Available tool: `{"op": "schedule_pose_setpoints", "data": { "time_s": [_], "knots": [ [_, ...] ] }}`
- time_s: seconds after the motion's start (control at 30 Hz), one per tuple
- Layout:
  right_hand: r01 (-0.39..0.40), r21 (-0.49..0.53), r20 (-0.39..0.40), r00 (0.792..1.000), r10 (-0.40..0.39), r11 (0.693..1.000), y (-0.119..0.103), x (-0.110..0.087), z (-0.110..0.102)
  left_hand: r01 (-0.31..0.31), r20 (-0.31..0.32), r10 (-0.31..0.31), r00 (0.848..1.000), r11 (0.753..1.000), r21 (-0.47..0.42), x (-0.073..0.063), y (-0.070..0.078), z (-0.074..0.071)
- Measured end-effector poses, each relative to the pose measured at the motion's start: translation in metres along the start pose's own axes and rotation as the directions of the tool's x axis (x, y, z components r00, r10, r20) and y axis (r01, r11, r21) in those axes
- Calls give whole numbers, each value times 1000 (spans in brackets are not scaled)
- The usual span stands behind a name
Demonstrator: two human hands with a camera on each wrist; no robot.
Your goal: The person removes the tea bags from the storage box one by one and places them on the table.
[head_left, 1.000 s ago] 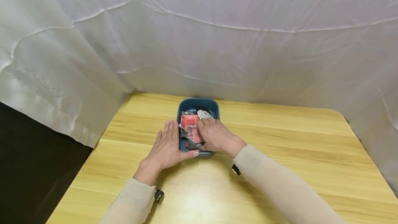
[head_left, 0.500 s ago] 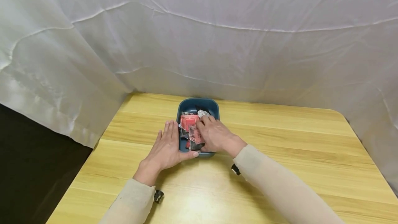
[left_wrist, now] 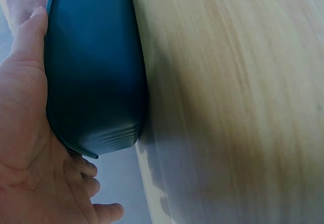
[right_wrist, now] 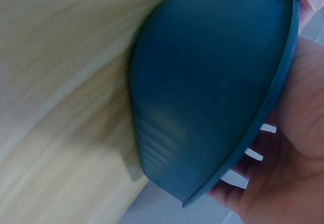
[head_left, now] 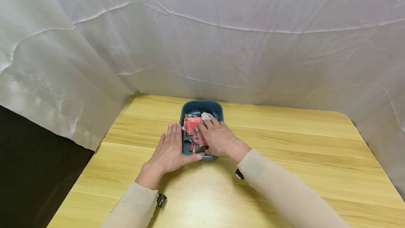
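Note:
A dark blue plastic bin (head_left: 193, 105) stands on the table, holding several small sachets. One red and black sachet (head_left: 191, 125) lies at its left side, with a silvery white sachet (head_left: 207, 115) behind. My right hand (head_left: 220, 140) reaches over the bin's right rim, its fingers and thumb curled round a second red and black sachet (head_left: 198, 146) near the front. My left hand (head_left: 168, 154) lies straight-fingered along the left rim, thumb over the front edge. In both wrist views the bin's outer wall (left_wrist: 96, 67) hides the sachets and the right fingertips.
The wood-grain table (head_left: 284, 143) reaches well to the right of the bin. A pale curtain (head_left: 221, 55) hangs close behind the bin and along the left. Dark small devices (head_left: 161, 200) sit under both wrists.
The sachet under my right fingers has tilted and shifted slightly right, drawn further beneath the hand. My right fingers have moved a little over it. The left hand and bin stay put.

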State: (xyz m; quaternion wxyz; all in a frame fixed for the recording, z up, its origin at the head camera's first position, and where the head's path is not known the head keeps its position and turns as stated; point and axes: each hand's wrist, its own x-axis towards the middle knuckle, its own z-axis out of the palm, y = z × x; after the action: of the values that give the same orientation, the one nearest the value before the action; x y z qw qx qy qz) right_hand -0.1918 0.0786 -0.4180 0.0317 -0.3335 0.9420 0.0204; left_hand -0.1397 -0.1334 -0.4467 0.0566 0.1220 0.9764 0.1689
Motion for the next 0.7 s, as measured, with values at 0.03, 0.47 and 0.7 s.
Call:
{"op": "schedule_pose_setpoints", "data": {
  "time_s": [0.03,0.47,0.7],
  "knots": [
    [-4,-4,-7,1000,4,1000,1,-1,-2,-1,1,1,1000,1000,-2,0,0,0],
    [-66,160,-78,994,80,985,85,-22,-63,-2,55,2,999,1000,5,2,4,-8],
    [-159,182,78,986,147,970,140,-15,-49,37,100,-34,994,999,-30,-1,3,-16]
  ]
}}
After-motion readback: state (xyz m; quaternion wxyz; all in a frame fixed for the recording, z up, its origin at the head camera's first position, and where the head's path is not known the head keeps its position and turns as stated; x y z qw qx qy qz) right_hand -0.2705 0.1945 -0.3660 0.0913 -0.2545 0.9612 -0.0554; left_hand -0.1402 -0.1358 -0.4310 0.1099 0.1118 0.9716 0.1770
